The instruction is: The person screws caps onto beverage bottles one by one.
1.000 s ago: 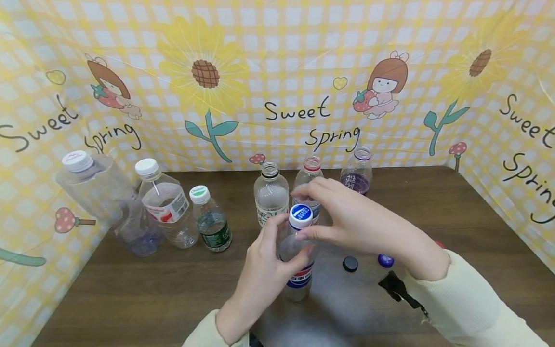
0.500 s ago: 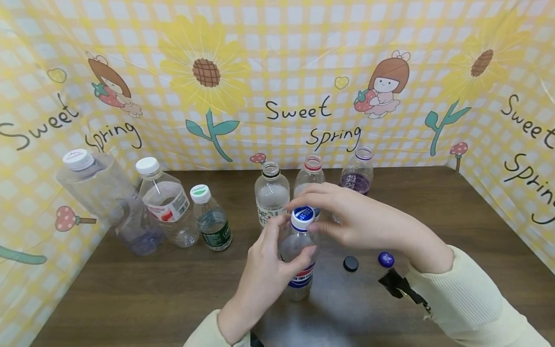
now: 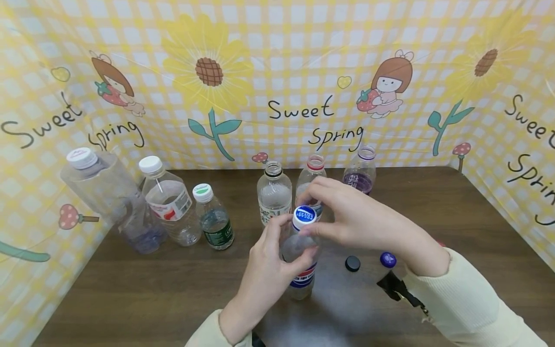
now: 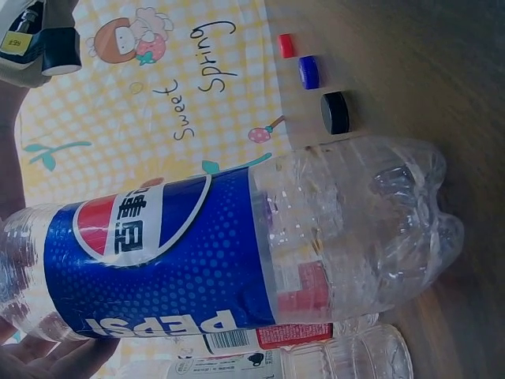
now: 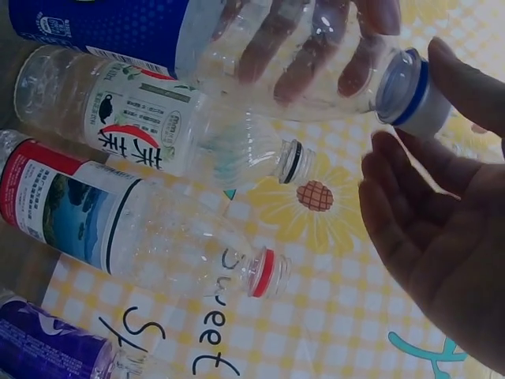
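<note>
A clear plastic bottle [image 4: 158, 245] with a blue Pepsi label stands upright on the table. My left hand [image 3: 270, 270] grips it round its upper part, thumb on one side and fingers on the other. On its neck sits a white bottle cap [image 3: 304, 218] with a blue printed top. My right hand [image 3: 360, 217] has its thumb and fingers round this cap; in the right wrist view the thumb lies against one side and a fingertip by the other. Behind the hands stand three uncapped bottles: one with a black neck ring [image 3: 274, 193], one red-ringed [image 5: 158, 229], one purple-labelled [image 3: 360, 176].
On the left stand three capped bottles: a large cloudy one [image 3: 117, 202], one with a white and red label [image 3: 169, 207] and a small green-labelled one [image 3: 215, 221]. Black [image 3: 352, 263], purple [image 3: 388, 260] and red [image 4: 286, 45] caps lie on the table [image 3: 143, 299]. A patterned cloth [image 3: 243, 43] hangs behind.
My right hand's fingers shift round the cap, drawing back and then closing in again. The printed cap top now shows turned a little. My left hand keeps its grip on the bottle.
</note>
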`<state>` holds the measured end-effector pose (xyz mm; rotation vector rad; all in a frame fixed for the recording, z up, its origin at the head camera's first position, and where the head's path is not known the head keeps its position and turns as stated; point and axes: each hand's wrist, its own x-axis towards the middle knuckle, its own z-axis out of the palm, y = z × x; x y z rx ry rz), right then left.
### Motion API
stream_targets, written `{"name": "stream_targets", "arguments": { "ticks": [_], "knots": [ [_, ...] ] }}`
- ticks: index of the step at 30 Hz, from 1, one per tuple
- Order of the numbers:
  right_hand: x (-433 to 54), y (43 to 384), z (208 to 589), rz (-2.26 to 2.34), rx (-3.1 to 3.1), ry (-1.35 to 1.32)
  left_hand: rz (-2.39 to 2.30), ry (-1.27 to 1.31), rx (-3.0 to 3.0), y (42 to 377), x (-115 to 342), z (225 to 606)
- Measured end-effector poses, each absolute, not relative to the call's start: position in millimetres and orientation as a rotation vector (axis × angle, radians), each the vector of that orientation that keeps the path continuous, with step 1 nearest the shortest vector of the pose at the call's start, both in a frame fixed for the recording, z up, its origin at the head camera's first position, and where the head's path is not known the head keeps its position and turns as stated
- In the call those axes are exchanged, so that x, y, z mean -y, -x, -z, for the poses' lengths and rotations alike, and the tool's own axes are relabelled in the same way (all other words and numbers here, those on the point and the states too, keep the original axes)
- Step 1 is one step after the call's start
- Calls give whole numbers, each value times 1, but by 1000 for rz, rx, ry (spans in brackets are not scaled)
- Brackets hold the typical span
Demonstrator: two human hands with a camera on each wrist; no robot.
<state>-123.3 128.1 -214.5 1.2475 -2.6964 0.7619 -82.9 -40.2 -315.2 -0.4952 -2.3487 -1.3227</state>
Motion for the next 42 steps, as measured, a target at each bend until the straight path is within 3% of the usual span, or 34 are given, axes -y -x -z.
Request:
{"name": "stream_targets", "arguments": {
  "ticks": [6, 19, 42],
  "knots": [
    [-125, 122, 218, -765, 2756, -1100, 1305, 487, 2356, 83, 40, 316],
    [-135, 122, 214, -714, 2629, -1357, 1319, 484, 2361, 83, 40, 316],
    [-133, 121, 216, -717, 2711, -1223, 1308, 486, 2353, 84, 39, 316]
  ]
}}
